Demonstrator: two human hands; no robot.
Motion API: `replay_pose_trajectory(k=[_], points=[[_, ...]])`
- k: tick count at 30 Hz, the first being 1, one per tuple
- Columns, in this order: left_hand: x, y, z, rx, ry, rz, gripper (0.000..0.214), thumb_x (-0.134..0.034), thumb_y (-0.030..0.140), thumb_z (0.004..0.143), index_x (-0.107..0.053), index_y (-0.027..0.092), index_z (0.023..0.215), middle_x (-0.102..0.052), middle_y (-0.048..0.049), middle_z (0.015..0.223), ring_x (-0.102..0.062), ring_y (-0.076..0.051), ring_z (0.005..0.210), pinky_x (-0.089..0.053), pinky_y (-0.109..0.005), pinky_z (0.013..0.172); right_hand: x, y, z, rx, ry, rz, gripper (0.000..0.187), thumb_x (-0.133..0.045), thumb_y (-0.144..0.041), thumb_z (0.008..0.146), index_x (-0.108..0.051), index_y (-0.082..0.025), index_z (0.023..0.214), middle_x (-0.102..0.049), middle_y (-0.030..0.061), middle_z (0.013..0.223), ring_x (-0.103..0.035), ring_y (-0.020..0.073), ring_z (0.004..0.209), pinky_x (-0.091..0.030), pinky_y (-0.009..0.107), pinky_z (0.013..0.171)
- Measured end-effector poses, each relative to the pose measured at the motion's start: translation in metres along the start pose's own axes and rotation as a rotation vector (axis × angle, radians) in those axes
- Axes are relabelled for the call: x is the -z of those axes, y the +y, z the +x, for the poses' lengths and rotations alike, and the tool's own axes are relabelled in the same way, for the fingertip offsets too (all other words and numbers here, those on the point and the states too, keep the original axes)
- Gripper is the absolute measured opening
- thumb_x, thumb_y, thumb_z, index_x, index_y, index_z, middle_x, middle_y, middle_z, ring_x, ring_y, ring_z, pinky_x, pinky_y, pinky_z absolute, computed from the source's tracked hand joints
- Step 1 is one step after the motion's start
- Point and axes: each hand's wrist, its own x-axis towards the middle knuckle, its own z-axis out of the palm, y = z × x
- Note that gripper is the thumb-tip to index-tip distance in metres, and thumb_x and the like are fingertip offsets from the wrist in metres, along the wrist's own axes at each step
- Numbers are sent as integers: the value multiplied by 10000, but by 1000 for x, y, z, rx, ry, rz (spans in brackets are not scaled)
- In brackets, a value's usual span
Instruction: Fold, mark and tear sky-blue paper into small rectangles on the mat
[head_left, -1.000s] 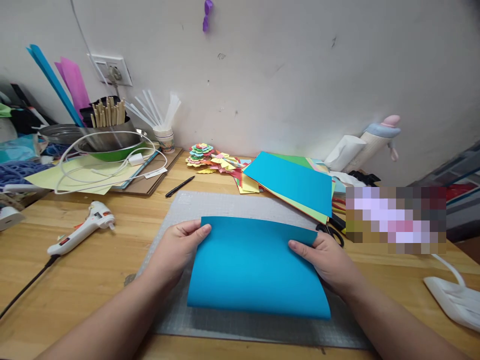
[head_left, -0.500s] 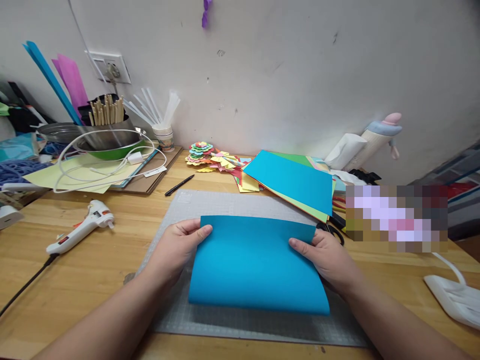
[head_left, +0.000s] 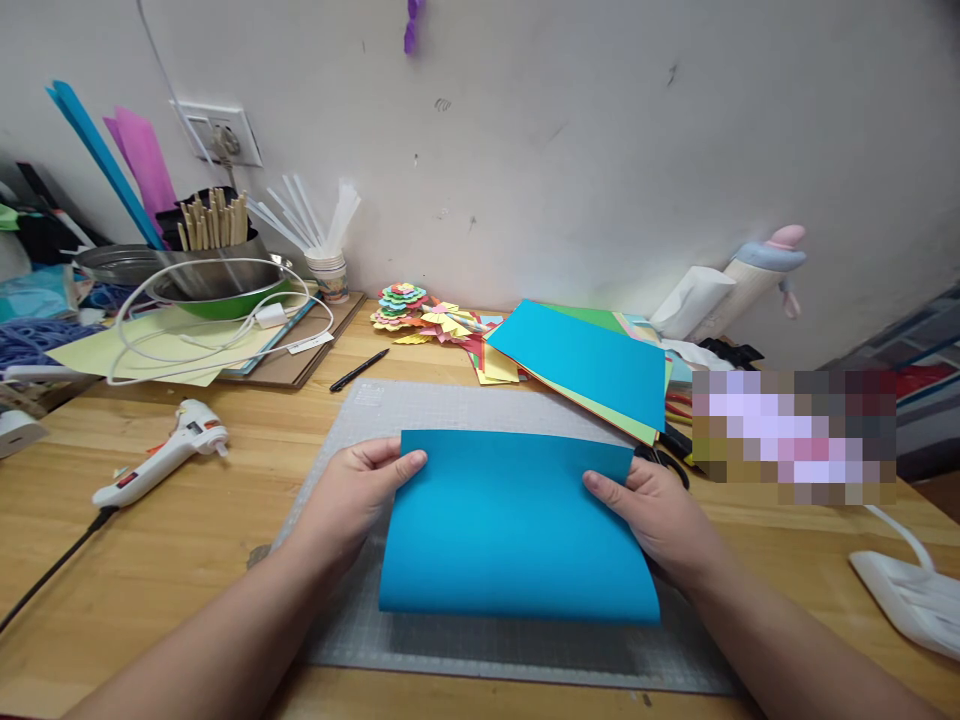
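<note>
A sheet of blue paper [head_left: 514, 530] is held up over the grey cutting mat [head_left: 450, 655], curving over toward me along its lower edge. My left hand [head_left: 367, 490] pinches its upper left edge, thumb on the front face. On the opposite side, my right hand [head_left: 652, 505] grips the upper right edge the same way. Fingers behind the sheet are partly hidden. Black scissor handles [head_left: 667, 462] show just beyond my right hand. Behind the mat lies a stack of coloured paper with a blue sheet [head_left: 585, 360] on top.
A white glue gun [head_left: 161, 455] lies on the left with its cord. A black pen [head_left: 358, 370] rests behind the mat. Paper flowers [head_left: 401, 308], a cup of glue sticks [head_left: 327, 265] and a metal bowl of wooden sticks [head_left: 217, 265] stand along the wall. A white lamp base [head_left: 911, 595] sits right.
Almost nothing differs. The right hand has shifted very slightly to the right, and the paper's lower right edge sits a touch higher.
</note>
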Motion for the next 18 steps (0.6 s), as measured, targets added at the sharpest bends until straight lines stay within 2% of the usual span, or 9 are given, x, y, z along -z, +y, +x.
replay_pose_trajectory(k=[9,16,18], points=[[1,-1,1,5,-3,30,349,-796,456,654,-746,187,872,-748,-44,801,-645,-168,656,-501,-284,642,1,3,1,16,15,-22,473,-757,-510,715,-711,-218,1085,-758,95,989,-720,304,807,-589,438,708],[-1,1,-2,-33,-1,62,356,-783,479,647,-722,183,835,-734,-40,797,-640,-172,677,-505,-296,663,2,2,0,14,-2,4,469,-748,-497,734,-697,-205,1097,-753,100,1010,-716,303,836,-581,463,758],[-2,2,-3,-54,3,85,337,-769,483,655,-696,183,791,-709,-22,747,-614,-154,630,-489,-281,623,3,1,-1,24,-4,6,469,-750,-504,727,-702,-205,1085,-755,98,1001,-716,301,830,-580,460,754]])
